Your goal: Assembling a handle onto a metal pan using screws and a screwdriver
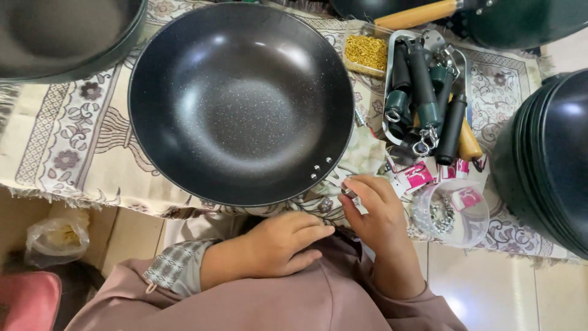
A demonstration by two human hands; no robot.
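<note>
Patterned beige cloth (73,141) with a floral print covers the low work surface, its fringed edge hanging over pale floor tiles (490,288). From the lower edge of the view, the left hand (283,242) extends out of a mauve sleeve with the forearm running toward 2 o'clock; it lies palm down on the lap, fingers loosely curled and together, gripping nothing visible. The right hand (375,211) rises from 6 o'clock with the wrist bent, its fingers drawn together and pinched on a small metal part (349,192) held at the fingertips; what kind of part it is cannot be told. This hand sits just beside the near rim of a large black speckled wok (242,101), at about 4 o'clock on the rim, next to two rivets (321,167) in the pan wall. Directly at 3 o'clock from the right hand stands a clear plastic cup (450,211) containing small metal pieces, with pink and white packets (419,175) just above it. Farther out at 1 o'clock, a metal tray (467,67) holds black and dark green pan handles (425,86) with ring ends. A clear container of gold-coloured screws (366,52) lies at 12 o'clock from the right hand. Stacked dark pans (551,159) stand at the far 3 o'clock edge, and another dark pan (61,34) sits at 10 o'clock.
</note>
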